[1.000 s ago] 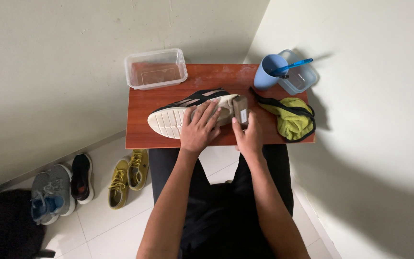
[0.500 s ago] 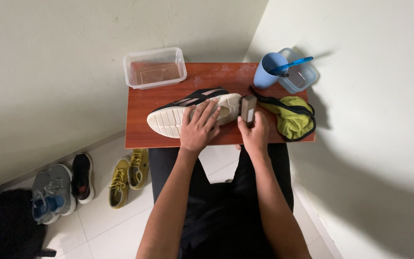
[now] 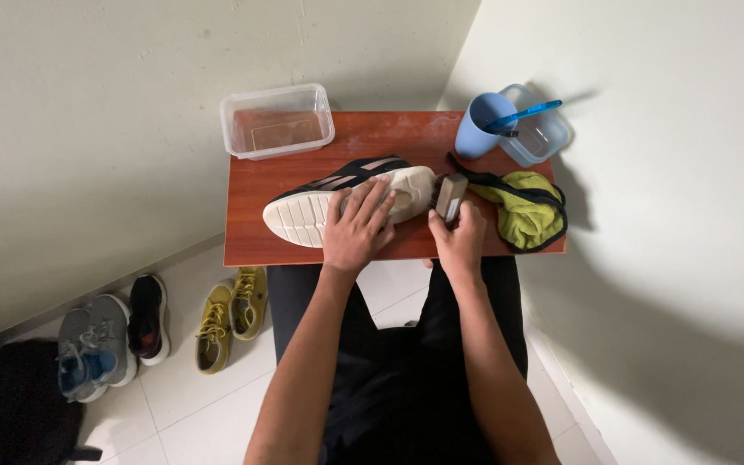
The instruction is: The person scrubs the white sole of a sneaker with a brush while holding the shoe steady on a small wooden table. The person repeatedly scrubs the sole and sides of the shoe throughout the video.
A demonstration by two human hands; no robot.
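Observation:
A black sneaker (image 3: 337, 182) with a white sole lies on its side on a small red-brown table (image 3: 256, 237). My left hand (image 3: 356, 231) presses flat on the sole and pins the shoe down. My right hand (image 3: 458, 239) grips a small brush (image 3: 450, 196) and holds it against the heel end of the sole. A yellow-green cloth with black trim (image 3: 527, 211) lies just right of the brush.
A clear plastic tub (image 3: 276, 120) sits at the table's back left. A blue cup (image 3: 480, 127) with a blue toothbrush (image 3: 523, 113) and another clear container (image 3: 546, 138) stand at the back right. Yellow sneakers (image 3: 230, 323) and grey and black shoes (image 3: 105, 344) lie on the tiled floor to the left. Walls close in behind and to the right.
My right hand has shifted the brush slightly right along the heel end of the sole. My left hand has stayed on the shoe.

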